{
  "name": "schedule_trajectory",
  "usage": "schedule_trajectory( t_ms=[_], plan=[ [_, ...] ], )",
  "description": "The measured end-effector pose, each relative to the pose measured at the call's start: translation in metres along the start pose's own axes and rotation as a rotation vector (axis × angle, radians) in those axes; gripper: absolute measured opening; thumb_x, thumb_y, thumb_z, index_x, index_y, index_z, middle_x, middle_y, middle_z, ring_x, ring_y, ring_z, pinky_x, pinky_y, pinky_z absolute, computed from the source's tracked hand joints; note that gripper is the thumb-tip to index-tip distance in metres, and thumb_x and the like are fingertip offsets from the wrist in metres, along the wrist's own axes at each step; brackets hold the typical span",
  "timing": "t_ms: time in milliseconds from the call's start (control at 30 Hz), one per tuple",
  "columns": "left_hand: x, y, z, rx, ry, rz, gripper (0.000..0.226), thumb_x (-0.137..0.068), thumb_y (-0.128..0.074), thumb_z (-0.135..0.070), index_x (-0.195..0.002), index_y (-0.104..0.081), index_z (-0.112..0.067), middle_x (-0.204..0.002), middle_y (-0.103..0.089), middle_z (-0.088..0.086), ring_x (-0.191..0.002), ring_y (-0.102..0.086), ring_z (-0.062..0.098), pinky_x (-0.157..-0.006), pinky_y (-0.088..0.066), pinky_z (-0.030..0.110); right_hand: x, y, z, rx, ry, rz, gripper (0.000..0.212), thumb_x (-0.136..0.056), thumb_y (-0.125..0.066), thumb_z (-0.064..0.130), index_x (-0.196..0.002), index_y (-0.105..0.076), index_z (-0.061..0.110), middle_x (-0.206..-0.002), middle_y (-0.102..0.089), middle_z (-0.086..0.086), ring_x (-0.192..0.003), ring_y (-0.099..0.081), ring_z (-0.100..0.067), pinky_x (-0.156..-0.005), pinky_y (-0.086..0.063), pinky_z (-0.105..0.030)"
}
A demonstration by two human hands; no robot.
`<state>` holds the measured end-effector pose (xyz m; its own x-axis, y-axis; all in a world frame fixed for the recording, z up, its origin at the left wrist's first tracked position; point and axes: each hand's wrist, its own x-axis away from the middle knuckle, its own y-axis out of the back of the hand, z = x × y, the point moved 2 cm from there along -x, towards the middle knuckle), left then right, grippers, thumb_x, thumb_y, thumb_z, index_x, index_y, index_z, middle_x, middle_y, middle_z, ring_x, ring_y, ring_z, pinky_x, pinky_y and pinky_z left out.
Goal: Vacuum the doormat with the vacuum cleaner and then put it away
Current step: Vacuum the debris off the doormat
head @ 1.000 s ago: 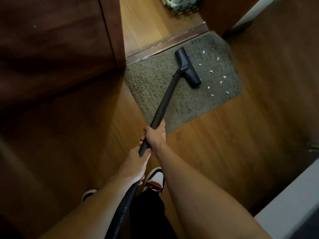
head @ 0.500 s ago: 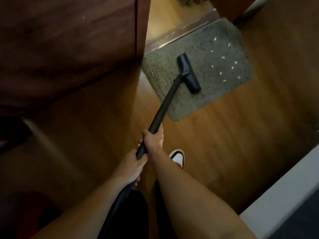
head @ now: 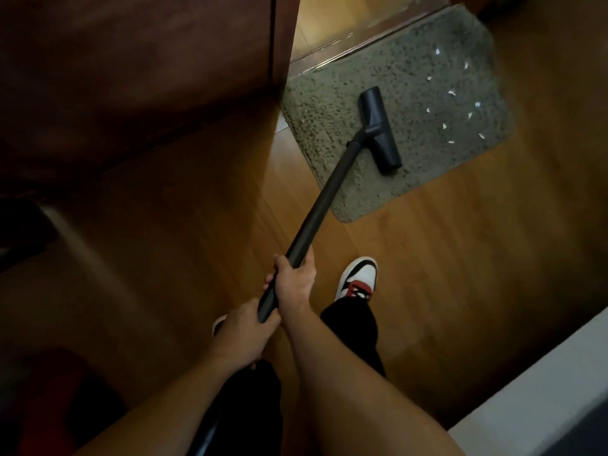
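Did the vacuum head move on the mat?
Yes. The head slid back toward the person, away from the door sill and nearer the mat's near edge. The white bits remain beside it.

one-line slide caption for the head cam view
Both hands, left hand and right hand, grip the vacuum wand, its floor head resting on a doormat beside white scraps.

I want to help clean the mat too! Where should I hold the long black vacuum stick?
Hold the wand on its plain upper stretch, coming from above, like the right hand and left hand do now, one below the other. The tube is round and slim there, so fingers wrap around it. Probably skip the nozzle: it lies flat on the doormat.
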<state>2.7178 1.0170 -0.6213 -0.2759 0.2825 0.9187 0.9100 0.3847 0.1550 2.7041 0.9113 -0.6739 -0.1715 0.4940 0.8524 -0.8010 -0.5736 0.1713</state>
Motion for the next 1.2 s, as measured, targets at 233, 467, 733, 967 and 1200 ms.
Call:
schedule_trajectory(
  t_ms=[233,467,733,967,1200],
  plan=[
    [-0.029,-0.042,-0.046,-0.033,-0.005,-0.017,0.023,-0.1,-0.05,-0.039,-0.09,-0.057,-0.021,-0.072,-0.063,0.0,-0.059,-0.059,0.009,-0.048,-0.037,0.017,-0.042,0.045,0.027,0.053,-0.025,-0.028,0.043,-0.097,-0.063,0.015,-0.138,-0.047,0.01,-0.049,-0.057,0.007,-0.041,-0.055,-0.014,-0.045,-0.051,-0.029],
    [-0.062,-0.073,-0.114,0.11,-0.05,0.052,0.035,-0.099,-0.052,-0.037,-0.079,-0.052,-0.009,-0.046,-0.049,0.0,-0.035,-0.047,0.015,-0.04,-0.038,0.027,-0.087,0.09,0.085,0.08,-0.009,-0.068,0.035,-0.096,-0.061,0.012,-0.13,-0.05,0.008,-0.052,-0.056,0.005,-0.038,-0.054,-0.014,-0.045,-0.053,-0.031],
    [-0.082,-0.088,-0.181,0.064,-0.039,0.047,0.037,-0.1,-0.049,-0.038,-0.08,-0.052,-0.008,-0.046,-0.049,0.001,-0.033,-0.048,0.019,-0.036,-0.039,0.028,-0.124,0.122,0.132,0.091,-0.003,-0.075,0.038,-0.097,-0.058,0.01,-0.133,-0.049,0.007,-0.06,-0.055,-0.001,-0.037,-0.052,-0.011,-0.042,-0.051,-0.029],
    [-0.091,-0.092,-0.218,0.085,-0.043,0.084,0.038,-0.1,-0.052,-0.038,-0.077,-0.053,-0.008,-0.051,-0.049,0.006,-0.038,-0.049,0.024,-0.038,-0.041,0.029,-0.142,0.14,0.16,0.079,-0.013,-0.102,0.04,-0.098,-0.057,0.011,-0.136,-0.046,0.013,-0.068,-0.056,-0.004,-0.039,-0.055,-0.012,-0.047,-0.053,-0.03],
    [-0.077,-0.078,-0.195,0.101,-0.024,0.076,0.038,-0.099,-0.054,-0.037,-0.075,-0.053,-0.007,-0.052,-0.049,0.007,-0.039,-0.049,0.025,-0.038,-0.04,0.028,-0.124,0.122,0.144,0.086,-0.026,-0.096,0.038,-0.098,-0.058,0.012,-0.134,-0.046,0.012,-0.073,-0.057,-0.006,-0.04,-0.055,-0.013,-0.045,-0.053,-0.03]
  ],
)
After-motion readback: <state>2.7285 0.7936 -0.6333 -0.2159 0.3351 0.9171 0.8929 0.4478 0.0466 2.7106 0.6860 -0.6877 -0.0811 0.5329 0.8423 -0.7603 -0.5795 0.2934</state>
